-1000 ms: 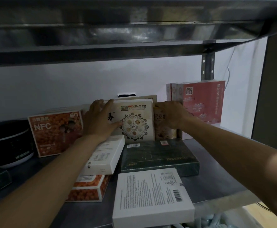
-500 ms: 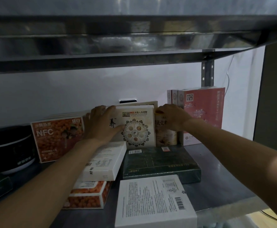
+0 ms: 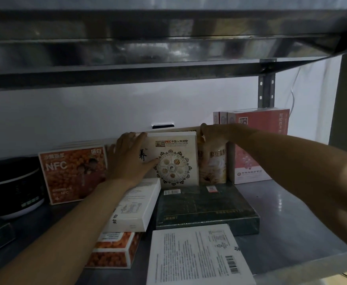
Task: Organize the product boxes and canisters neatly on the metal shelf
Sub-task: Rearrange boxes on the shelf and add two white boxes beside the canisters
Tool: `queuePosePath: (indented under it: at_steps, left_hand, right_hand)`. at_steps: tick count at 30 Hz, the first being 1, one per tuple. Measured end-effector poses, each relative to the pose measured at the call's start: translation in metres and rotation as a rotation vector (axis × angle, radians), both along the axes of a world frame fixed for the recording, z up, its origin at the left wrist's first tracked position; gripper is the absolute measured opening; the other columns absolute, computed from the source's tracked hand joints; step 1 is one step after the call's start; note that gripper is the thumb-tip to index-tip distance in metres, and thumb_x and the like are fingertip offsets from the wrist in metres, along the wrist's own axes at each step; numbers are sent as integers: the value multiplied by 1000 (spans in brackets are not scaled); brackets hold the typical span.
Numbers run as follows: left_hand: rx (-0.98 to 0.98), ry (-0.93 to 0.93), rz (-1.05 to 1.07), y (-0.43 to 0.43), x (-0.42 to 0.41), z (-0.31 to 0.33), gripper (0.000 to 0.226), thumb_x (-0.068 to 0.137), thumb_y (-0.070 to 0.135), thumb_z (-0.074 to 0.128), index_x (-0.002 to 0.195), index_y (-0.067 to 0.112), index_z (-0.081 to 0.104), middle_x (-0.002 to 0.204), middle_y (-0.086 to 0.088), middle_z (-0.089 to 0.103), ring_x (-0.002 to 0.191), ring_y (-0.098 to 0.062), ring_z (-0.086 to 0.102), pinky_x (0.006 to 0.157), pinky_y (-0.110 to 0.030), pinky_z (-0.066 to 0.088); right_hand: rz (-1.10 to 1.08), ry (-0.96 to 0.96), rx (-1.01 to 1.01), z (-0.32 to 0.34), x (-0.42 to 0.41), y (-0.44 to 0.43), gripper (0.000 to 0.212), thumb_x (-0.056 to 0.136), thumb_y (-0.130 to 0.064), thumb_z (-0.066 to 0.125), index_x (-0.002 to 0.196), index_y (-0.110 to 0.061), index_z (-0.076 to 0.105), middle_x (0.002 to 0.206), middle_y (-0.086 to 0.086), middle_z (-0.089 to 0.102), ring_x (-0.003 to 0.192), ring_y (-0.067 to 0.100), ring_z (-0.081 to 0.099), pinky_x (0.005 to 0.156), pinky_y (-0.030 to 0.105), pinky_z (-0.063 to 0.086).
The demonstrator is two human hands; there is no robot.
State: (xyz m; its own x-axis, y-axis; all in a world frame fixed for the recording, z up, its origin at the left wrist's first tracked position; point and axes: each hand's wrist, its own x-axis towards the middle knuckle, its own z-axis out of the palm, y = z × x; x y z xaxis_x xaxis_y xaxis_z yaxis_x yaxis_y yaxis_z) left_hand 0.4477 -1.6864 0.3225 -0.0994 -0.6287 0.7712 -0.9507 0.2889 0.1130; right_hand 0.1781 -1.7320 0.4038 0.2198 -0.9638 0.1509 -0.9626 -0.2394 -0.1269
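Observation:
A cream box with a round emblem [image 3: 176,161] stands upright at the back of the metal shelf [image 3: 288,219]. My left hand [image 3: 127,159] lies flat against its left face, fingers over its top edge. To its right stands a tan canister [image 3: 213,167]; my right hand [image 3: 211,132] curls over the canister's top and grips it. An orange NFC box [image 3: 71,173] stands left of the cream box, and red boxes [image 3: 259,145] stand right of the canister.
Lying flat in front are a dark green box [image 3: 205,208], a white box with a barcode [image 3: 197,256], a tilted white box [image 3: 135,206] on an orange box [image 3: 113,251]. A black round appliance [image 3: 10,188] sits far left. The upper shelf [image 3: 168,48] hangs low overhead.
My right hand has risen from the canister's front to its top, uncovering the label. My left hand stays on the cream box. The camera has dipped slightly.

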Motion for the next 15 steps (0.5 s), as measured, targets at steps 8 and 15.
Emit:
queuePosePath:
  at_steps: [8,15]
  left_hand:
    - [-11,-5,-3,-2,2,0,79,79,60,66,144,26,37,146,-7,38,138,-26,28,108,-56,30]
    - [-4,27,-25,-1,2,0,77,78,59,68,142,29,39,145,-5,39,136,-26,31,108,-53,32]
  right_hand:
    - [31,-85,-104,5,2,-4,41,87,-28,65,124,-12,59,127,10,61,114,29,60,94,39,51]
    - [31,-174,-202,27,5,3,35,85,-23,70,118,-14,64,119,10,63,101,25,61,78,34,49]
